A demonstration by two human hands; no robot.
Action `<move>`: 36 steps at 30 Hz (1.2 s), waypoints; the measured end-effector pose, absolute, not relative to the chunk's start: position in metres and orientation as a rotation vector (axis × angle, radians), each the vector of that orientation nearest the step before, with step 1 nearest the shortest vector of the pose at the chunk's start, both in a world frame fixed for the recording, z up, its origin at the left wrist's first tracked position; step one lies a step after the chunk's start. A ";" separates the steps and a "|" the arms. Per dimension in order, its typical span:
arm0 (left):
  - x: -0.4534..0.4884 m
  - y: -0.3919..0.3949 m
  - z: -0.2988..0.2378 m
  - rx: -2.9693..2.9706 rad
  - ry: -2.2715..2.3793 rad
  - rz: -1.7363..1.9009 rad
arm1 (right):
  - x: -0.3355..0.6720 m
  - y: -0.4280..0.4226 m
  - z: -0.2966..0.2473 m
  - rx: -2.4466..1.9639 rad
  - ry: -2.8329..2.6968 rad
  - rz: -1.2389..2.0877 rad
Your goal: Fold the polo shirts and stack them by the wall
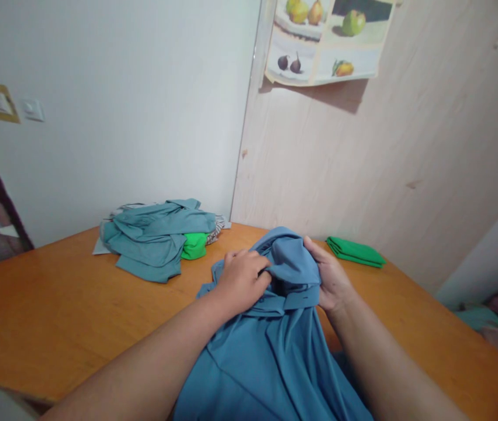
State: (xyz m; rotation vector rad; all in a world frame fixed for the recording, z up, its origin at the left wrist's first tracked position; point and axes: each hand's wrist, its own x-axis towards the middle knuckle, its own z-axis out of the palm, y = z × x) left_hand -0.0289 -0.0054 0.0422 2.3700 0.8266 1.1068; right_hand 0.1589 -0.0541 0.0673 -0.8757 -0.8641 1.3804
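Behind everything, white wall (144, 105) to the left and pale wooden panel (319, 158) to the right. Below, orange-brown table (56, 316), back edge running along both, near edge at lower left, right edge slanting toward the corner. Front and centre, above the tabletop, blue garment (270, 351) — bunched at the top, lower cloth falling out of view. Back left, clothes pile (148, 234), with a broad stretch of wood from there to the near edge. Left hand (242, 280), fingers curled into the bunched blue fabric; right hand (334, 278), gripping its right side. Back right, folded green cloth (355, 251), near the back edge — well apart from the pile. Smallest, bright green cloth (194, 245), touching the pile's right side.
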 end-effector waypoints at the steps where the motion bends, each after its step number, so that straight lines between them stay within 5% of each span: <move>1: -0.029 -0.002 0.042 2.184 0.784 1.129 | 0.158 -0.053 0.065 -0.917 -0.851 1.322; 6: -0.032 0.015 0.043 1.427 0.556 1.172 | 0.165 -0.035 0.044 -1.247 -0.905 0.832; 10: -0.032 0.021 0.039 1.179 0.533 1.187 | 0.172 -0.032 0.038 -1.456 -1.160 0.125; 15: -0.030 0.018 0.040 1.074 0.493 1.142 | 0.153 -0.054 0.055 -1.298 -1.528 -0.380; 21: -0.031 0.017 0.042 1.059 0.475 1.114 | 0.141 -0.055 0.053 -1.334 -1.892 0.042; 29: -0.041 0.034 0.040 1.225 0.730 1.269 | 0.160 -0.049 0.055 -1.080 -1.080 1.063; 36: -0.042 0.015 0.046 1.983 1.084 1.683 | 0.157 -0.050 0.061 -0.939 -0.742 1.440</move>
